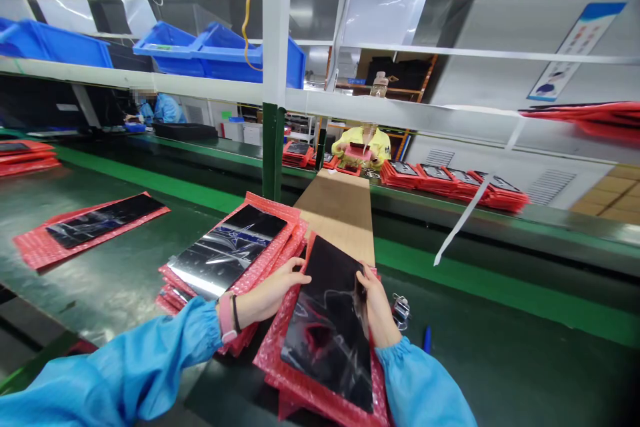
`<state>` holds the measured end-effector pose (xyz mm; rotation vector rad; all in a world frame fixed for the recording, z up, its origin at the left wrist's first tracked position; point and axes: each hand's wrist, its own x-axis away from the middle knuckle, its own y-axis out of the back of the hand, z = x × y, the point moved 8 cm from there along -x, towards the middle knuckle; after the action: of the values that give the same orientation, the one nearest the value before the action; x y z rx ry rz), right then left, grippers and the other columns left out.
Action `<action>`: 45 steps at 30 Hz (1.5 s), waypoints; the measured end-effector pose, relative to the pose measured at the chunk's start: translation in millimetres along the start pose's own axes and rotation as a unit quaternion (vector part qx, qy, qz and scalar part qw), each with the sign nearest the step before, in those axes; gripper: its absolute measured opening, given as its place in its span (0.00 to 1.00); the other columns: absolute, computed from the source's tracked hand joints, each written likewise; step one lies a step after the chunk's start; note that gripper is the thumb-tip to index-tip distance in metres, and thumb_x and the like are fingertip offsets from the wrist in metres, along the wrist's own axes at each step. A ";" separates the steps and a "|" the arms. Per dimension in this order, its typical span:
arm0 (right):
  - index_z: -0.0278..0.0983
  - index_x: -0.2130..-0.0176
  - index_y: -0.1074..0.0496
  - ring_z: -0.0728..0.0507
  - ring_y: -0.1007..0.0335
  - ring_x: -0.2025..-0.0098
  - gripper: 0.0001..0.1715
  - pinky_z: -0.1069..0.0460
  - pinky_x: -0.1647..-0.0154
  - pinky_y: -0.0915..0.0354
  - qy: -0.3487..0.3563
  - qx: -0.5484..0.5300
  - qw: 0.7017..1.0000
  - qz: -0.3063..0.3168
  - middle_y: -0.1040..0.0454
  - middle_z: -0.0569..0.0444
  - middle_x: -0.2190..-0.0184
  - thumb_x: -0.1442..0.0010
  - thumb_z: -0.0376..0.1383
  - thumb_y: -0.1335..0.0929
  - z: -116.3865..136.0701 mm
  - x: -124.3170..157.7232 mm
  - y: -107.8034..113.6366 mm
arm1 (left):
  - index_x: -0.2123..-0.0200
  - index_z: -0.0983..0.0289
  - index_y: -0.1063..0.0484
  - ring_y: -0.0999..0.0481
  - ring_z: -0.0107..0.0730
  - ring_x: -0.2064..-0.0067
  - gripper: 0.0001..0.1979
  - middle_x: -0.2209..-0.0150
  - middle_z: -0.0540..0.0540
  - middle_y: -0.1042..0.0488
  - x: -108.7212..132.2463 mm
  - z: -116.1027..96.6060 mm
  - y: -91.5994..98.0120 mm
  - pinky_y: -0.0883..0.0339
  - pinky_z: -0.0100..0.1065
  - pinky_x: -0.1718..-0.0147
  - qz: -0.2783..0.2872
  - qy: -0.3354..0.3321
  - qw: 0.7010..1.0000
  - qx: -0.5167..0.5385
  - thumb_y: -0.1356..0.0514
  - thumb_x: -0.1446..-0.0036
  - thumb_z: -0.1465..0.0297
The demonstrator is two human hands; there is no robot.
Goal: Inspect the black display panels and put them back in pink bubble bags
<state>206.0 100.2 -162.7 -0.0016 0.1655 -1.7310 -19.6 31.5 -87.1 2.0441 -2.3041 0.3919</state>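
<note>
left hand [281,285] at ten o'clock, right hand [376,303] at two pinch a glossy black rectangular panel [323,310], seemingly steadying it.

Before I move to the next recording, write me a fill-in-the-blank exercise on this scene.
1. The left hand and right hand hold a panel coloured ____.
2. The pink wristband is on the ____ arm.
3. The person's own sleeves are ____.
4. The co-worker beyond the brown board wears ____.
Missing words: black; left; blue; yellow.

Factory workshop, long green workbench [500,347], shelved blue bins [233,59], co-worker [379,141] opposite
</note>
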 end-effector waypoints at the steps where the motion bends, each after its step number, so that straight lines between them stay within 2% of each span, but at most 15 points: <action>1: 0.37 0.45 0.33 0.38 0.32 0.46 0.22 0.37 0.47 0.34 0.002 -0.005 1.000 -0.001 0.32 0.46 0.44 0.36 0.43 0.33 1.9 2.9 -3.9 | 0.63 0.63 0.30 0.31 0.32 0.60 0.15 0.65 0.50 0.29 -0.4 -4.8 -0.2 0.41 0.33 0.57 0.002 -0.003 1.000 0.000 0.36 0.58 0.73; 5: 0.38 0.40 0.37 0.37 0.35 0.41 0.29 0.37 0.42 0.38 0.016 0.002 1.000 -0.015 0.34 0.44 0.40 0.37 0.46 0.34 21.1 14.9 -7.4 | 0.63 0.65 0.26 0.26 0.36 0.62 0.16 0.68 0.53 0.25 -7.5 -22.9 13.7 0.38 0.35 0.56 0.019 -0.007 1.000 -0.005 0.34 0.60 0.75; 9: 0.39 0.35 0.43 0.39 0.40 0.36 0.42 0.45 0.37 0.43 0.059 0.072 0.994 -0.050 0.36 0.48 0.37 0.44 0.49 0.32 52.6 21.8 34.9 | 0.61 0.66 0.23 0.22 0.43 0.63 0.18 0.66 0.58 0.20 -9.9 -50.2 58.0 0.32 0.40 0.58 0.049 -0.003 0.999 -0.018 0.32 0.60 0.74; 12: 0.35 0.42 0.33 0.38 0.55 0.30 0.37 0.44 0.30 0.59 0.066 0.153 0.979 -0.114 0.43 0.47 0.33 0.47 0.49 0.31 58.2 24.0 88.7 | 0.55 0.65 0.23 0.20 0.45 0.62 0.22 0.62 0.58 0.19 -9.7 -72.9 112.2 0.30 0.42 0.56 0.030 -0.013 0.999 -0.026 0.32 0.57 0.71; 17: 0.36 0.57 0.25 0.37 0.33 0.43 0.15 0.35 0.37 0.46 -0.012 0.235 0.968 -0.084 0.25 0.47 0.50 0.41 0.44 0.30 22.2 16.7 129.9 | 0.49 0.69 0.28 0.21 0.43 0.59 0.24 0.64 0.50 0.18 -13.1 -82.2 185.4 0.32 0.40 0.53 -0.017 -0.028 0.997 -0.066 0.36 0.51 0.70; 24: 0.34 0.59 0.25 0.42 0.27 0.52 0.13 0.39 0.45 0.36 -0.032 0.231 0.972 -0.027 0.22 0.50 0.57 0.36 0.42 0.32 5.3 8.5 126.1 | 0.49 0.71 0.30 0.25 0.50 0.49 0.24 0.57 0.54 0.18 -24.3 -74.5 214.2 0.36 0.43 0.46 -0.074 -0.063 0.981 -0.169 0.39 0.50 0.66; 30: 0.35 0.52 0.27 0.36 0.28 0.47 0.28 0.42 0.45 0.35 -0.013 0.203 0.974 -0.104 0.22 0.46 0.53 0.45 0.50 0.30 25.5 26.5 128.0 | 0.53 0.66 0.27 0.40 0.58 0.36 0.30 0.41 0.63 0.29 -44.7 -72.5 235.5 0.51 0.46 0.36 -0.176 -0.087 0.940 -0.279 0.36 0.65 0.67; 32: 0.36 0.48 0.30 0.34 0.30 0.44 0.35 0.44 0.45 0.35 0.005 0.208 0.969 -0.134 0.25 0.45 0.47 0.48 0.54 0.31 38.5 40.0 127.2 | 0.54 0.65 0.27 0.37 0.57 0.36 0.29 0.42 0.62 0.28 -49.4 -67.4 234.7 0.49 0.45 0.36 -0.175 -0.082 0.933 -0.303 0.38 0.65 0.66; 34: 0.37 0.49 0.30 0.36 0.26 0.50 0.34 0.46 0.53 0.31 0.008 0.212 0.970 -0.119 0.24 0.46 0.50 0.47 0.55 0.34 45.0 52.9 117.5 | 0.53 0.65 0.27 0.34 0.55 0.38 0.29 0.44 0.61 0.26 -50.4 -66.1 229.6 0.46 0.42 0.38 -0.164 -0.083 0.929 -0.321 0.40 0.63 0.66; 36: 0.37 0.60 0.26 0.40 0.23 0.65 0.27 0.49 0.68 0.29 -0.019 0.219 0.974 -0.054 0.20 0.47 0.64 0.47 0.55 0.34 39.3 63.3 98.7 | 0.49 0.69 0.29 0.35 0.57 0.38 0.32 0.42 0.64 0.29 -45.3 -70.7 221.7 0.46 0.45 0.37 -0.171 -0.091 0.921 -0.338 0.41 0.62 0.67; 38: 0.37 0.73 0.26 0.43 0.28 0.80 0.21 0.51 0.81 0.35 -0.070 0.237 0.969 0.024 0.24 0.52 0.79 0.48 0.52 0.32 23.1 72.8 77.6 | 0.44 0.73 0.34 0.44 0.60 0.33 0.37 0.36 0.67 0.37 -31.8 -78.3 206.3 0.55 0.49 0.34 -0.197 -0.112 0.906 -0.357 0.41 0.61 0.68; 40: 0.37 0.80 0.30 0.47 0.33 0.86 0.19 0.54 0.85 0.39 -0.116 0.265 0.954 0.077 0.29 0.57 0.87 0.48 0.46 0.29 5.1 80.2 62.2 | 0.40 0.71 0.38 0.56 0.55 0.30 0.39 0.31 0.63 0.47 -10.5 -80.5 175.2 0.65 0.46 0.33 -0.208 -0.155 0.893 -0.368 0.40 0.59 0.68; 41: 0.36 0.81 0.32 0.49 0.35 0.87 0.19 0.55 0.85 0.40 -0.133 0.279 0.946 0.092 0.31 0.59 0.88 0.46 0.43 0.28 -2.5 82.5 57.3 | 0.39 0.67 0.38 0.54 0.51 0.30 0.38 0.31 0.59 0.47 1.3 -76.3 151.7 0.63 0.42 0.32 -0.188 -0.184 0.891 -0.370 0.39 0.56 0.67; 43: 0.35 0.79 0.33 0.53 0.37 0.87 0.19 0.57 0.84 0.40 -0.159 0.300 0.935 0.108 0.34 0.64 0.88 0.41 0.39 0.29 -13.8 84.2 52.1 | 0.41 0.64 0.36 0.42 0.49 0.33 0.30 0.35 0.60 0.38 21.0 -49.9 96.1 0.52 0.43 0.35 -0.082 -0.209 0.926 -0.305 0.41 0.48 0.66; 45: 0.34 0.76 0.33 0.54 0.40 0.87 0.18 0.58 0.84 0.41 -0.185 0.302 0.928 0.117 0.35 0.66 0.86 0.37 0.39 0.31 -21.3 84.3 50.3 | 0.44 0.61 0.32 0.37 0.49 0.36 0.25 0.40 0.61 0.32 31.7 -1.8 45.6 0.45 0.44 0.37 0.035 -0.130 0.970 -0.201 0.42 0.46 0.67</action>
<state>239.2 12.0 -197.2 0.1389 -0.6276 -1.4513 -68.8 5.7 -86.7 1.9059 -2.3475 -0.3418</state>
